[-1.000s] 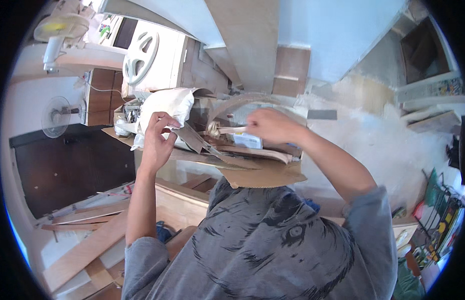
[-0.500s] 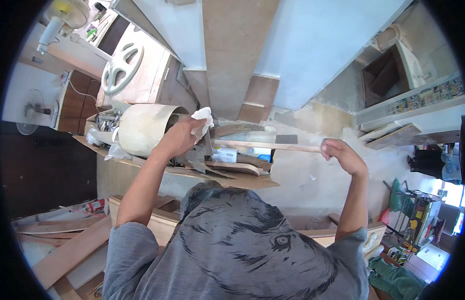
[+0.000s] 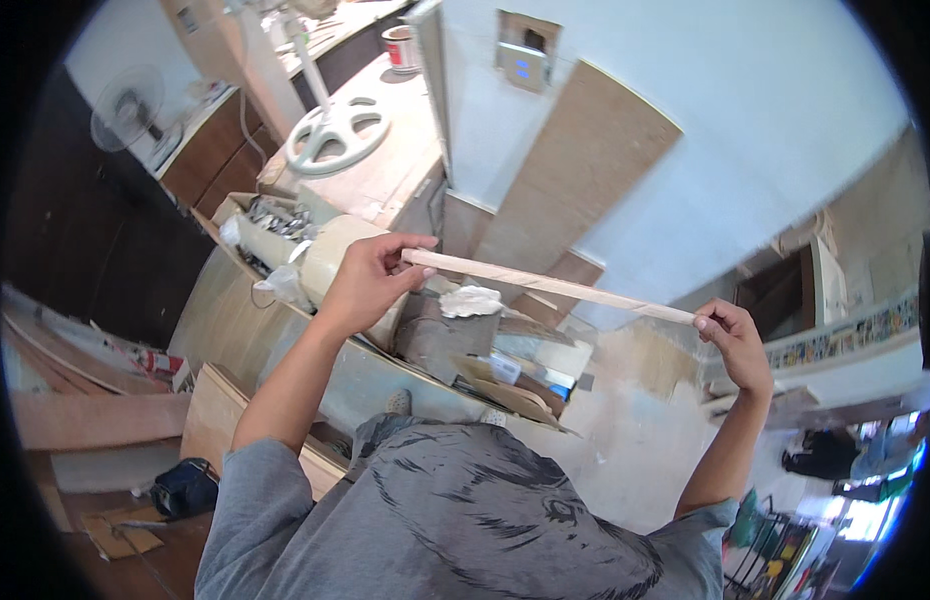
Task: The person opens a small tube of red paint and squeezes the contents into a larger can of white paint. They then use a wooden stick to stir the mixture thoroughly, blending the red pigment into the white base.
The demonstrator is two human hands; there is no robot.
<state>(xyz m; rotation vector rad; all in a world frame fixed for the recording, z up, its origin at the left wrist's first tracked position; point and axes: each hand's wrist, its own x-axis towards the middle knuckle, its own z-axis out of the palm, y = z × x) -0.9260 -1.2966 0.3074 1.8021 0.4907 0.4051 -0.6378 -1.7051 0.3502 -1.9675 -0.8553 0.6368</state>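
A long, thin wooden strip [image 3: 555, 285] is stretched between my two hands, raised above the cluttered bench. My left hand [image 3: 370, 280] pinches its left end between thumb and fingers. At the other end, my right hand [image 3: 735, 340] is closed round the tip, slightly lower. Beneath the strip, a crumpled white cloth or paper [image 3: 470, 301] lies on a grey surface, touched by neither hand. Close behind my left hand stands a cream cylinder [image 3: 330, 250], partly hidden by that hand and wrist.
A wide board [image 3: 585, 160] leans against the pale wall ahead. Left of it, a white fan base [image 3: 337, 135] stands on a worktop with a paint can [image 3: 401, 50]. Planks [image 3: 95, 425] and a dark bag [image 3: 185, 487] lie at lower left. Far right, a person [image 3: 835, 455] is visible.
My left hand has let go of the white cloth or paper, which now lies on the bench, and has gripped the strip's left end. The strip is raised and the view has turned.
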